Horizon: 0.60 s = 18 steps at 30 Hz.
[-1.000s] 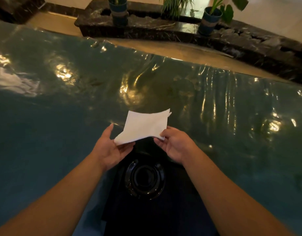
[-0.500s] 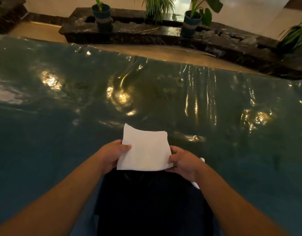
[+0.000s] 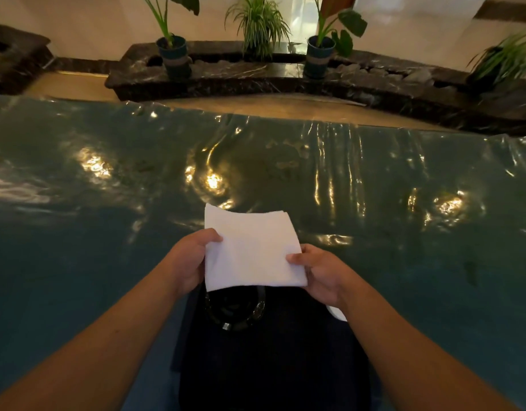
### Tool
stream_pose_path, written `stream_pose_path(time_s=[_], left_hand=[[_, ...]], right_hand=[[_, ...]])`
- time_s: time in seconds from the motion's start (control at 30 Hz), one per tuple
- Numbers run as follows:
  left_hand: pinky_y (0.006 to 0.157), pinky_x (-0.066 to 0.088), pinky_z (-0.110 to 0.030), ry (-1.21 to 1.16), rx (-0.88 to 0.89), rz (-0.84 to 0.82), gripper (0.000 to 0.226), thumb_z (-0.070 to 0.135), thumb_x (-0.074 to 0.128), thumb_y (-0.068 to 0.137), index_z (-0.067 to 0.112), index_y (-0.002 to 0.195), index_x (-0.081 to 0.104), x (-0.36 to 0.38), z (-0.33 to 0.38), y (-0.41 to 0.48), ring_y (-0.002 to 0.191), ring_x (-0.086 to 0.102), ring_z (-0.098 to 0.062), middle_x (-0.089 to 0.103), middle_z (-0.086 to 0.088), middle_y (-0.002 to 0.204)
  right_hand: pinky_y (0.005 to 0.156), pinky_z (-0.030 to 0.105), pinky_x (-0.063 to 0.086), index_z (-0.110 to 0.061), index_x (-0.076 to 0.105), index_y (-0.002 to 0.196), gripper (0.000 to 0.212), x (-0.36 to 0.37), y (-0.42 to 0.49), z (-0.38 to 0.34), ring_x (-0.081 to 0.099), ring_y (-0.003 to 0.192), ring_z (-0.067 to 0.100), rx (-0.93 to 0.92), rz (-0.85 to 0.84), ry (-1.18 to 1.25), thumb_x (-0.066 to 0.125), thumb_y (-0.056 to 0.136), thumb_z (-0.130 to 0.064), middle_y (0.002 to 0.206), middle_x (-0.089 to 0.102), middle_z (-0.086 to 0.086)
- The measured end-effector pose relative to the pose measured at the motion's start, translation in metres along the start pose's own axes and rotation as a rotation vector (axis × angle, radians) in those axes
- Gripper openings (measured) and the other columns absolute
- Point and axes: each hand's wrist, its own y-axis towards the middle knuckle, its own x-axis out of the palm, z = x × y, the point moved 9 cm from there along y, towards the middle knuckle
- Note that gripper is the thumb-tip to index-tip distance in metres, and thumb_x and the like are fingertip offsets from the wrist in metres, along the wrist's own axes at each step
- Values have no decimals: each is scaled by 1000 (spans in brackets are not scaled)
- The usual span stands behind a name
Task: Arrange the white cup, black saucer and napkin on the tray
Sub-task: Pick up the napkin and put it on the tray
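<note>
Both hands hold a white folded napkin point(image 3: 250, 250) flat above the near end of a dark tray point(image 3: 273, 351). My left hand point(image 3: 190, 259) pinches its left edge, and my right hand point(image 3: 318, 271) pinches its right edge. Under the napkin's near edge, a black saucer point(image 3: 235, 310) lies on the tray, partly hidden. A small white patch point(image 3: 337, 313) shows beside my right wrist at the tray's right side; it may be the white cup, but I cannot tell.
The tray rests on a wide table under a shiny, wrinkled teal plastic cover point(image 3: 404, 218). Beyond the far edge is a tan floor, then a dark marble ledge point(image 3: 256, 75) with potted plants point(image 3: 172, 54).
The napkin went from hanging loosely by its corners to being held flat and squared between both hands. The view has tilted up, and the saucer shows again below the napkin.
</note>
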Motion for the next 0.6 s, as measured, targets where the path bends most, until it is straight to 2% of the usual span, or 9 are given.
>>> stream_pose_path(time_s=[0.07, 0.13, 0.23, 0.37, 0.47, 0.6], left_hand=[[95, 55, -53, -29, 10, -28, 57, 21, 62, 78, 4, 132, 62, 3, 6, -1, 115, 67, -41, 72, -19, 123], [102, 51, -58, -24, 21, -70, 64, 21, 62, 72, 4, 134, 61, 9, 12, -4, 120, 64, -43, 70, -21, 127], [103, 49, -61, -31, 30, -126, 68, 21, 63, 70, -2, 135, 59, 16, 21, -5, 117, 64, -43, 66, -25, 131], [85, 57, -54, 142, 102, -53, 44, 25, 65, 85, 2, 122, 66, 14, 34, -5, 105, 69, -40, 70, -24, 120], [76, 57, -41, 269, 134, -20, 30, 21, 65, 93, 4, 118, 69, 14, 36, -5, 95, 71, -29, 73, -20, 116], [68, 59, -33, 274, 94, -32, 24, 21, 65, 97, 5, 114, 71, 22, 27, -7, 82, 74, -20, 77, -15, 102]], right_hand=[[103, 57, 53, -4, 55, 137, 40, 6, -9, -2, 65, 123, 38, -12, -113, -2, 56, 97, 2, 134, 68, 18], [111, 61, 44, -8, 56, 141, 44, 7, -14, -6, 61, 128, 39, -25, -154, 7, 56, 98, -7, 138, 66, 17], [108, 60, 47, -9, 62, 136, 37, 0, -17, -19, 66, 123, 35, -63, -56, 26, 59, 102, -21, 131, 71, 16], [101, 58, 54, -8, 67, 128, 31, -17, -19, -39, 72, 112, 33, -148, 88, -81, 63, 101, -23, 119, 76, 13], [99, 58, 56, -7, 70, 123, 36, -34, -22, -48, 73, 109, 34, -160, 156, -117, 69, 97, -31, 115, 77, 15], [96, 59, 57, -8, 70, 120, 28, -44, -26, -55, 73, 107, 38, -177, 159, -179, 67, 99, -27, 113, 77, 17]])
